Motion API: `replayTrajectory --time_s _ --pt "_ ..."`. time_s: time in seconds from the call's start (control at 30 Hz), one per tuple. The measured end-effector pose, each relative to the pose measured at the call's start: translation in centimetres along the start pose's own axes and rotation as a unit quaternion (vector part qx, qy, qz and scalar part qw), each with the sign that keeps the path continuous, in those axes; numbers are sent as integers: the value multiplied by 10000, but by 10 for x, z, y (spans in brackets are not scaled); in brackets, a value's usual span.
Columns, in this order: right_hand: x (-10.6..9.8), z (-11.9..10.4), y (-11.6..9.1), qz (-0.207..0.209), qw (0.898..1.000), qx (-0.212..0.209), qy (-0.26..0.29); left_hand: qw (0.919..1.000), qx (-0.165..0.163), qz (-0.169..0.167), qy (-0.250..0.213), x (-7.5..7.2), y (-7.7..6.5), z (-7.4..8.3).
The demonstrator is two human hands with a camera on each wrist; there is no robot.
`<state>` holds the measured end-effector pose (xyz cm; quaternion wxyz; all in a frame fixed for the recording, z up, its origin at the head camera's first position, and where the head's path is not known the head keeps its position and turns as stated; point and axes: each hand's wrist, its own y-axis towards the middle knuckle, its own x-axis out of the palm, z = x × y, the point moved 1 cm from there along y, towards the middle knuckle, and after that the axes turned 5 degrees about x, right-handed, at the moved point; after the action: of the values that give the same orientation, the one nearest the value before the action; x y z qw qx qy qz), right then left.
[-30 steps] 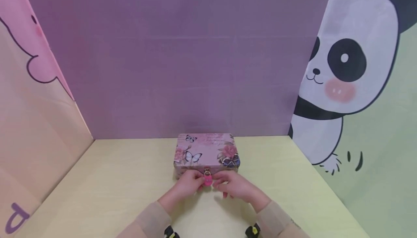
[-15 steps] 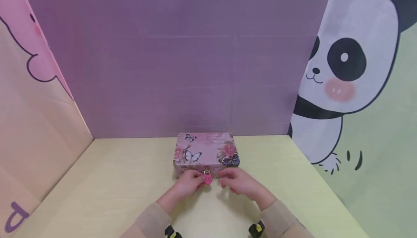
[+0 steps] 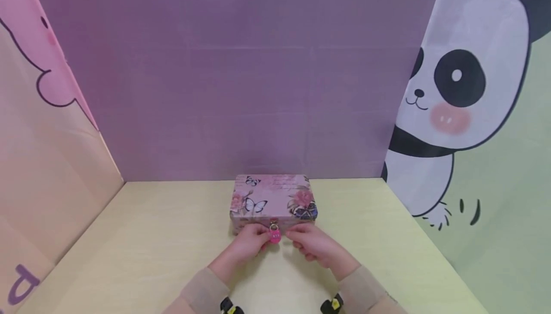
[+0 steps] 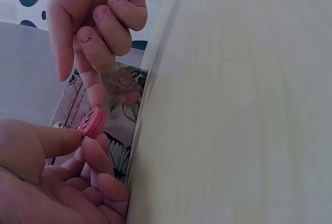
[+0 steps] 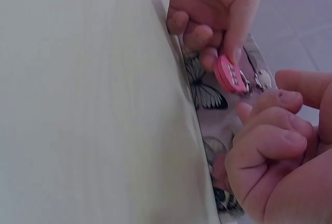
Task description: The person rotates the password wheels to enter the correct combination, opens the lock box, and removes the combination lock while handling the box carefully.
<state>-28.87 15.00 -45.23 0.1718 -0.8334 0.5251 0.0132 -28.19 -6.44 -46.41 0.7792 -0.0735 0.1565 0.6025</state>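
A pink combination padlock (image 3: 275,236) hangs by its metal shackle at the front clasp of a pink butterfly-and-flower box (image 3: 271,197). My left hand (image 3: 248,242) pinches the padlock's left side between thumb and fingers. The dials of the padlock (image 5: 230,73) show in the right wrist view. At the lock's right side is my right hand (image 3: 316,244). Seen from the left wrist, the index finger of the right hand (image 4: 98,22) points straight at the lock, its tip at or very near the edge. Its thumb stands apart, and the other fingers are loosely curled around nothing.
The box stands at the far edge of a pale wooden table (image 3: 172,237), against a purple backdrop (image 3: 241,80). Side panels carry a panda picture (image 3: 473,65) on the right and a pink cartoon figure on the left. Black wrist devices (image 3: 331,304) sit below both sleeves.
My right hand drew back a little to the right of the padlock, then came closer to it again, its fingers more curled. The left hand keeps its pinch on the lock.
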Motion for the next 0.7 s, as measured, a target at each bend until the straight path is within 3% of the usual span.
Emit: replayTrajectory --time_s 0.7 --pt "28 9 17 -51 9967 139 792 9996 -119 -37 -262 -2 -1 -3"
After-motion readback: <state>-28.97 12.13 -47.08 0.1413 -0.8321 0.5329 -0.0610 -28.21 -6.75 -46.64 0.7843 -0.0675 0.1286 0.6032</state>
